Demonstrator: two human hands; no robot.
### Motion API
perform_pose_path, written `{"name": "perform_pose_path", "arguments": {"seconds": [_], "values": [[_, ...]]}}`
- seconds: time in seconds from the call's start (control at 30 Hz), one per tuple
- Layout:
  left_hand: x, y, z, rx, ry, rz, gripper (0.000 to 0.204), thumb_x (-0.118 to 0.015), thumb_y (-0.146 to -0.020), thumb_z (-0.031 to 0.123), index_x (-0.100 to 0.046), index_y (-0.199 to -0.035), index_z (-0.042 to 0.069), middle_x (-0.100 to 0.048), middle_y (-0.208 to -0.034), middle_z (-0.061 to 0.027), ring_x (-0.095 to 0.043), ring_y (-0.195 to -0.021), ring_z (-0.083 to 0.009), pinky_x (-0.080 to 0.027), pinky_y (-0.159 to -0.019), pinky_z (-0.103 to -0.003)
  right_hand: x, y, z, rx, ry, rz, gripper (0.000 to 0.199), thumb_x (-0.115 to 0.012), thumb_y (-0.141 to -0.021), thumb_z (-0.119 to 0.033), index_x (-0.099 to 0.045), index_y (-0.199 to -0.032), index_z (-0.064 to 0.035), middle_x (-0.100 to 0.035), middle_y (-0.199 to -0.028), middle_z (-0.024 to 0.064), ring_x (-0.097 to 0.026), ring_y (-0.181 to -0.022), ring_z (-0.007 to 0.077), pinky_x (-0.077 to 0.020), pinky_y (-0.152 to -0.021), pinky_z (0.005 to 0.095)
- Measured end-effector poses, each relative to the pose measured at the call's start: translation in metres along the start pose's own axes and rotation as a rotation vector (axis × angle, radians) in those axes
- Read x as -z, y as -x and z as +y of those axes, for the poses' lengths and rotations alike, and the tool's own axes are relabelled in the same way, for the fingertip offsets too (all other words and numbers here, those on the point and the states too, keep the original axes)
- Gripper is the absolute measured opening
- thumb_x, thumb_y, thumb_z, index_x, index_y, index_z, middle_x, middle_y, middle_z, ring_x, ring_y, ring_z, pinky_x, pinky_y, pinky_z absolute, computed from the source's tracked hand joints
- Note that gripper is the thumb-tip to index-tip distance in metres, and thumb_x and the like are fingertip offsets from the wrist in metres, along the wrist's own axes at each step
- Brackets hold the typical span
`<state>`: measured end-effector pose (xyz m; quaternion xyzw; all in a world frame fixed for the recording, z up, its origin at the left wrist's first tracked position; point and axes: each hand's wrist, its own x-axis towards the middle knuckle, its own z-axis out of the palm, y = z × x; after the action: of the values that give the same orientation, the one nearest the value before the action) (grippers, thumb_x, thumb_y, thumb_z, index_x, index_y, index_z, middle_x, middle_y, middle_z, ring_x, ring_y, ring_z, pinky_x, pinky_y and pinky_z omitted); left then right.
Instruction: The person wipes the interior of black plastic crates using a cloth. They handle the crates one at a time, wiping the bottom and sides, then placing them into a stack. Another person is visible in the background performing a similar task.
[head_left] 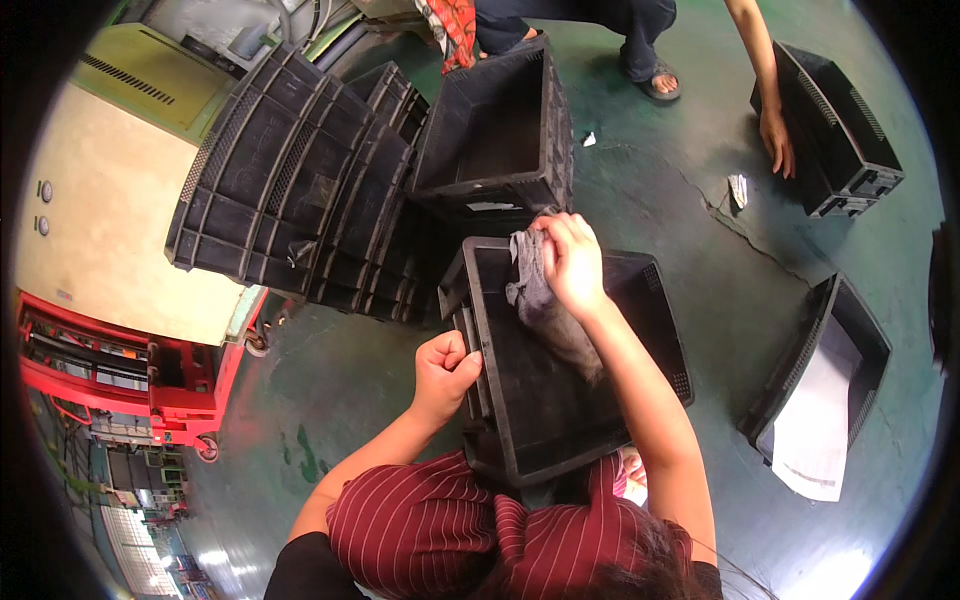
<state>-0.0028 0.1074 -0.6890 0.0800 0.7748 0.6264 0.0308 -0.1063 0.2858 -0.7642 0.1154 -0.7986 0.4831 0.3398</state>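
A black plastic crate (530,425) stands tilted in front of me, close to my knees. My left hand (445,374) is closed at the ledged left side of this crate, with its thumb against the edge. Over the far rim, my right hand (572,265) pinches a grey cloth (548,315). The cloth bunches at the rim and hangs down into the crate. Part of the crate's inside is hidden behind my right forearm.
Large black crates (290,190) are stacked at the left, beside another open crate (480,130). A co-worker's hand (776,140) reaches to nested crates (835,135) at far right. Nearer lies a crate (790,365) with white paper (820,420). A red cart (190,390) stands left.
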Motion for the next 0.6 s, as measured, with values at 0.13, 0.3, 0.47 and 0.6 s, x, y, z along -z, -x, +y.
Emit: {"name": "perform_pose_path", "arguments": {"seconds": [0.13,0.3,0.47,0.6], "values": [[-0.005,0.001,0.003,0.001,-0.008,0.029,0.038,-0.056,-0.07,0.001,-0.023,-0.055,0.012,-0.025,-0.054,0.007,-0.022,-0.052,-0.0026,-0.02,-0.044,-0.021,0.014,0.009,0.024,-0.019,0.153,0.032,0.018,-0.052,-0.065,-0.003,-0.054,-0.084,-0.0034,-0.055,-0.079,0.012,-0.052,-0.077,0.029,-0.0417,-0.071,0.0376],[-0.014,-0.006,0.007,-0.001,0.029,0.006,0.038,-0.056,-0.07,0.0,-0.023,-0.055,0.011,-0.026,-0.055,0.0067,-0.023,-0.052,-0.0028,-0.021,-0.045,-0.021,0.069,0.081,0.136,-0.555,0.743,-0.099,0.011,-0.047,-0.073,-0.012,-0.054,-0.082,-0.0079,-0.057,-0.082,0.0118,-0.054,-0.085,0.0295,-0.0444,-0.072,0.0399],[-0.004,-0.007,-0.002,-0.018,-0.018,0.057,0.037,-0.055,-0.071,0.0,-0.023,-0.055,0.012,-0.027,-0.054,0.0073,-0.023,-0.053,-0.0018,-0.021,-0.045,-0.02,0.13,0.136,0.092,-0.429,0.702,-0.401,0.009,-0.053,-0.073,-0.013,-0.049,-0.078,-0.007,-0.053,-0.074,0.0131,-0.054,-0.073,0.0307,-0.0446,-0.063,0.0406],[-0.002,-0.009,-0.014,0.047,0.138,0.168,0.034,-0.053,-0.073,-0.001,-0.025,-0.057,0.013,-0.026,-0.056,0.0086,-0.023,-0.054,-0.0005,-0.021,-0.046,-0.018,0.183,0.187,0.018,-0.632,0.651,-0.641,0.008,-0.05,-0.071,-0.011,-0.05,-0.07,-0.0032,-0.054,-0.063,0.016,-0.055,-0.062,0.0326,-0.0428,-0.057,0.0433]]}}
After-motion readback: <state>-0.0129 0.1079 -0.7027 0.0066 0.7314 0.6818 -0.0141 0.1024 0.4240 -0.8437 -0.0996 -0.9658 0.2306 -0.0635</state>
